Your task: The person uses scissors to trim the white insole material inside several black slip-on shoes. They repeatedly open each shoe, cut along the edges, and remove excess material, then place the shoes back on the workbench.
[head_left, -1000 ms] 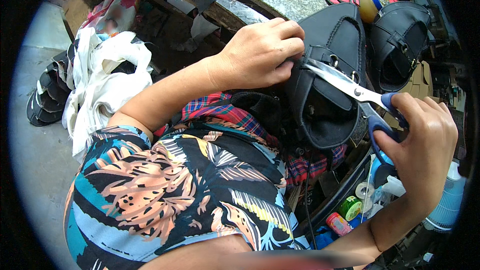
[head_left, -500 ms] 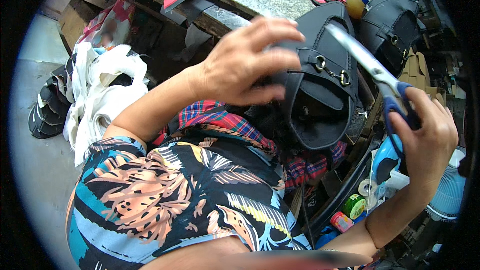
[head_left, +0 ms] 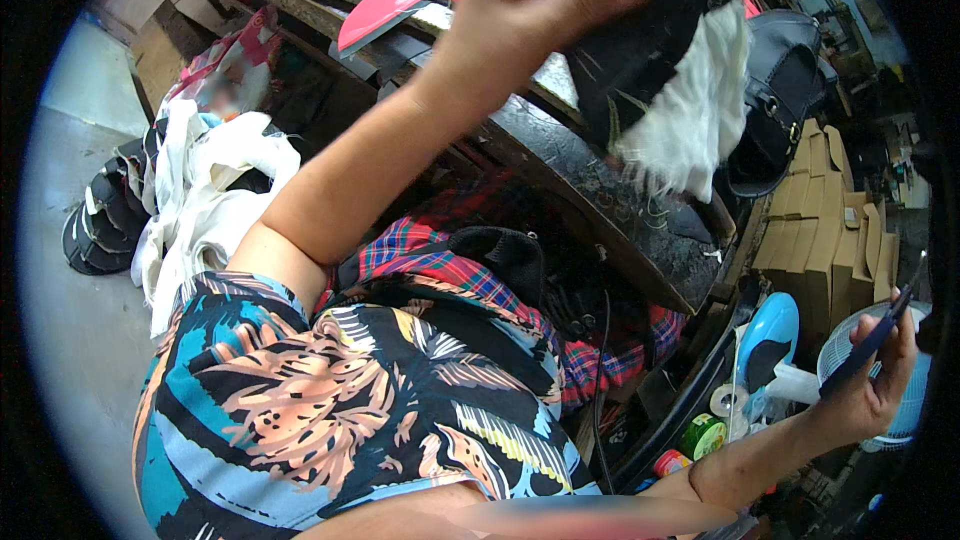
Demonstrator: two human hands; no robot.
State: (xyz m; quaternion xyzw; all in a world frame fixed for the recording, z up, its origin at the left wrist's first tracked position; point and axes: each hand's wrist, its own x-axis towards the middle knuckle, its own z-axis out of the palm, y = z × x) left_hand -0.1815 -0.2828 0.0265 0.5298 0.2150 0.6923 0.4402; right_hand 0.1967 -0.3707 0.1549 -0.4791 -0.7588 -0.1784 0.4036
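Note:
My left hand [head_left: 530, 20] is raised over the bench, its thumb pressed against a black shoe upper [head_left: 630, 50]. Frayed white cloth [head_left: 695, 110] hangs from the upper's lower right side. The top of the upper and some of my fingers run out of the picture. Out at the far right, my right hand [head_left: 875, 385] holds scissors by their dark blue handles [head_left: 860, 360], away from the upper. Another black shoe upper [head_left: 775, 90], with a metal buckle, lies on the bench just right of the raised one.
Red and black cut pieces [head_left: 385, 15] lie on the bench [head_left: 590, 200]. White cloth strips [head_left: 215, 170] are heaped on the left. Cardboard boxes [head_left: 810, 225], a light blue fan [head_left: 905, 400], a blue rounded object [head_left: 770, 335] and tape rolls [head_left: 705, 435] stand on the right.
My left hand has moved up and taken hold of the upper, lifting it off the near bench edge. My right hand has drawn the scissors down and to the right.

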